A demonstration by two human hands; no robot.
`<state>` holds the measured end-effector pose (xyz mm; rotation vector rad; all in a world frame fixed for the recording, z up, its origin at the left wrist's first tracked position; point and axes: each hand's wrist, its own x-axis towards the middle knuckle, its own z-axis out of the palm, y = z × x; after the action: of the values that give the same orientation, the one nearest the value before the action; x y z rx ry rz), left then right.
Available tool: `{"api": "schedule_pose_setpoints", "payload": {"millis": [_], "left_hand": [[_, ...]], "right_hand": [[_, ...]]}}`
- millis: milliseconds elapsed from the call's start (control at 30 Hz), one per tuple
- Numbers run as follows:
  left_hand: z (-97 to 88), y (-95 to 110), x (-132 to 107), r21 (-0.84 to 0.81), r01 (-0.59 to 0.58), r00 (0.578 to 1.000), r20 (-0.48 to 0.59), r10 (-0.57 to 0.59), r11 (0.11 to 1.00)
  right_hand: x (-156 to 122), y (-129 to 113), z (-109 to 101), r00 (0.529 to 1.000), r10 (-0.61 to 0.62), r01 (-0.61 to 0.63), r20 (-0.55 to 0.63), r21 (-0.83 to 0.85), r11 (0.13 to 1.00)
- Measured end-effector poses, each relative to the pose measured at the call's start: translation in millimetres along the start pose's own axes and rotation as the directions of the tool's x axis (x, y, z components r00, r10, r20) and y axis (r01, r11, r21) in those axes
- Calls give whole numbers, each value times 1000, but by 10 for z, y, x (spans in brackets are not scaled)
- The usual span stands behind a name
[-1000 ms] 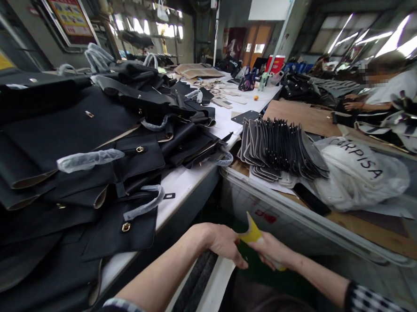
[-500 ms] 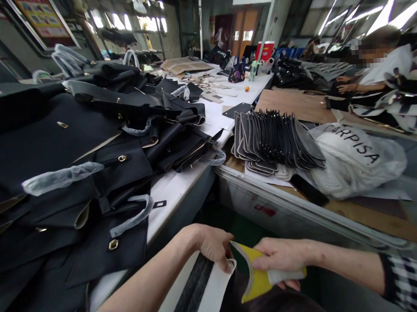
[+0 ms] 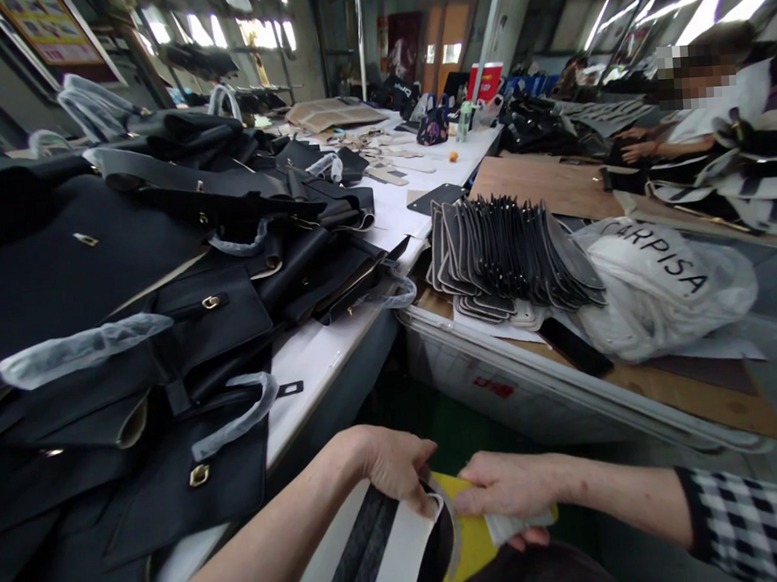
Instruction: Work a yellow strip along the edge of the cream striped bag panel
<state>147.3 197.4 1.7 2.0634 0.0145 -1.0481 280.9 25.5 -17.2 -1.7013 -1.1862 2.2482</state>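
Right hand [image 3: 514, 487] — in a closed grip around a yellow tool [image 3: 470, 536]

Hands [image 3: 394, 468] close together, yellow tool [image 3: 471, 542] in the right [image 3: 509, 487], white-and-black piece [image 3: 406, 545] in the left [image 3: 394, 468]

"CARPISA", black capitals, on a whitish plastic bag [image 3: 669, 296]

One yellow tool [image 3: 473, 539], one bottle [image 3: 463, 121]
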Motion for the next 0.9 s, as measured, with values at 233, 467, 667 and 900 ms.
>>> {"api": "schedule_pose_setpoints", "payload": {"millis": [233, 467, 667, 900], "left_hand": [[-26, 11, -8, 49, -18, 1000, 14, 18, 999], [-49, 29, -23, 67, -28, 999, 37, 25, 997], [-52, 22, -53, 77, -44, 999, 15, 43, 996], [-47, -3, -85, 95, -81, 997, -7, 82, 992]], "right_hand": [[79, 68, 49, 1000, 8, -8, -2, 41, 999], [88, 47, 134, 999, 34, -32, -19, 88, 996], [113, 56, 251, 997, 37, -24, -70, 186, 982], [197, 26, 445, 989, 50, -4, -141, 310, 951]]}}
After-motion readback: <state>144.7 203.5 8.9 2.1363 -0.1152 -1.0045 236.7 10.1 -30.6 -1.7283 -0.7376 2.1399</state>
